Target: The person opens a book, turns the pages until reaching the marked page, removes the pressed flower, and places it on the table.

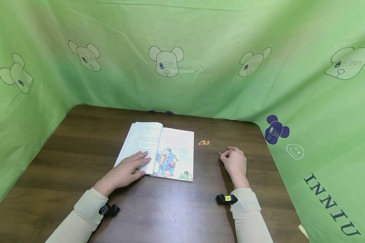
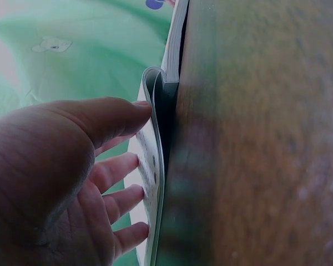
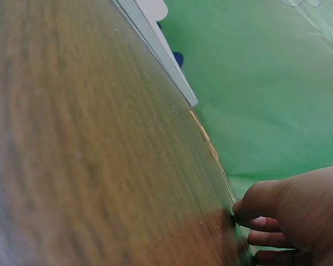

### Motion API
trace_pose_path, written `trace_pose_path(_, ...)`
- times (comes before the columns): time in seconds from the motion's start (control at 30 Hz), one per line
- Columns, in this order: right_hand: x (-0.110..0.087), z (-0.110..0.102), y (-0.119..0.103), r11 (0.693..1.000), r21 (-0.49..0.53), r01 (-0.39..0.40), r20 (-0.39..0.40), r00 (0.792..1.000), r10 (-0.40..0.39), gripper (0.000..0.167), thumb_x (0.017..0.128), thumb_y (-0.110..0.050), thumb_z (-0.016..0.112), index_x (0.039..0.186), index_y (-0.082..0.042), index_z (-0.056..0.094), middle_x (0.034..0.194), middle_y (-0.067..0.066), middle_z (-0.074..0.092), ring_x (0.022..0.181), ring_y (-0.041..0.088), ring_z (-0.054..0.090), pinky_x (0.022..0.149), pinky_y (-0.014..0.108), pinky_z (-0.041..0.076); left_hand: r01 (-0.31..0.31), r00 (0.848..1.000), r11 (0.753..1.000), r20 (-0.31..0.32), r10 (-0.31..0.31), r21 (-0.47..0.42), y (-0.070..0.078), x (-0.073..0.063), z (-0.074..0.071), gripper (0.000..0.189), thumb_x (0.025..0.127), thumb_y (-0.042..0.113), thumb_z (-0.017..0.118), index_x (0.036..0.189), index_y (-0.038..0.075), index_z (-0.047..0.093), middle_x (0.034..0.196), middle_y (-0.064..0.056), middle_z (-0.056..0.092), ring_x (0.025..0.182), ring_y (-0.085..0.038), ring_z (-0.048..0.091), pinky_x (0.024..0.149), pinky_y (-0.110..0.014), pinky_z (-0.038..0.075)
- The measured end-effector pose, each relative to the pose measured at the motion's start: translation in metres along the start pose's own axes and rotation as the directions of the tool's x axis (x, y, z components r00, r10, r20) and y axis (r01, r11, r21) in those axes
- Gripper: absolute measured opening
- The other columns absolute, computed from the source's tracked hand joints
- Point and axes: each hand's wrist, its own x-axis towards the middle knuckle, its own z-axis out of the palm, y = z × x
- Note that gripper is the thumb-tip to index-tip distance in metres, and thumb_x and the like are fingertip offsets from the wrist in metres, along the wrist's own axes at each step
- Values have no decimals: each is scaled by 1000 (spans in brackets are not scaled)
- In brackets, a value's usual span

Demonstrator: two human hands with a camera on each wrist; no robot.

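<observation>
An open book [image 1: 176,141] lies on the brown table, its right page showing a coloured picture of a figure on a blue elephant. My left hand [image 1: 126,172] rests on the left page with fingers spread and fairly straight. In the left wrist view the fingertips [image 2: 134,194] press that page, which bulges up near the spine. To the right of the book, my right hand [image 1: 235,163] pinches the thin stems of a small sprig of dried orange flowers [image 1: 204,143] between thumb and finger. The flower heads point left, toward the book, and lie close along the tabletop.
A dark wood-grain table [image 1: 176,209] carries the book and the sprig. Green cloth [image 1: 207,91] printed with bear heads hangs behind and along both sides. A small black device [image 1: 226,199] is strapped at each wrist. A pale scrap [image 1: 303,231] shows at the table's right edge.
</observation>
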Motion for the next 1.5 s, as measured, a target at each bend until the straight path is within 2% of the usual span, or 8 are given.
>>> trace_pose_path(0.53, 1, -1, 3, 1000, 11, 7, -12, 1000, -7, 21, 90, -25, 68, 82, -8, 79, 133, 14, 67, 124, 41, 57, 98, 58, 42, -12, 1000, 1000, 10, 11, 12, -1, 0, 0, 55, 100, 27, 67, 151, 13, 52, 164, -9, 39, 153, -37, 31, 117, -61, 31)
trace_pose_path(0.87, 7, -12, -2, 998, 67, 12, -19, 1000, -11, 25, 99, -30, 63, 100, -8, 76, 134, 18, 65, 125, 39, 60, 97, 57, 49, 3, 1000, 1000, 28, -4, 18, -2, 3, 1, 56, 100, 30, 67, 152, 15, 52, 164, -8, 37, 154, -35, 30, 118, -60, 30)
trace_pose_path(1.03, 7, -16, -11, 992, 82, 94, -24, 995, -92, 25, 100, -28, 64, 104, -6, 75, 135, 19, 64, 127, 40, 58, 103, 56, 46, 12, 999, 1000, 31, -13, 20, -1, 3, -1, 56, 100, 30, 66, 152, 14, 52, 164, -9, 38, 153, -35, 30, 118, -60, 29)
trace_pose_path(1.2, 3, -19, -27, 974, 121, 192, 0, 981, -194, 24, 99, -28, 66, 108, -8, 74, 139, 17, 62, 133, 40, 53, 109, 57, 41, 18, 999, 1000, 31, -18, 16, 1, 2, -3, 54, 101, 28, 66, 151, 13, 53, 164, -10, 39, 153, -36, 30, 118, -60, 30)
trace_pose_path(1.3, -1, -19, -40, 957, 130, 259, 18, 964, -264, 24, 99, -29, 67, 111, -9, 74, 143, 15, 59, 136, 39, 50, 111, 57, 38, 10, 1000, 1000, 27, -11, 19, 1, 2, -3, 53, 101, 26, 66, 150, 12, 53, 163, -11, 39, 152, -38, 31, 117, -60, 30)
trace_pose_path(1.5, -11, -17, -69, 912, 113, 395, 25, 916, -400, 25, 97, -27, 71, 113, -9, 73, 144, 13, 60, 137, 36, 50, 114, 59, 34, 5, 1000, 1000, 23, -5, 11, 2, 2, -3, 53, 101, 26, 66, 150, 13, 53, 163, -11, 39, 152, -37, 31, 118, -60, 30)
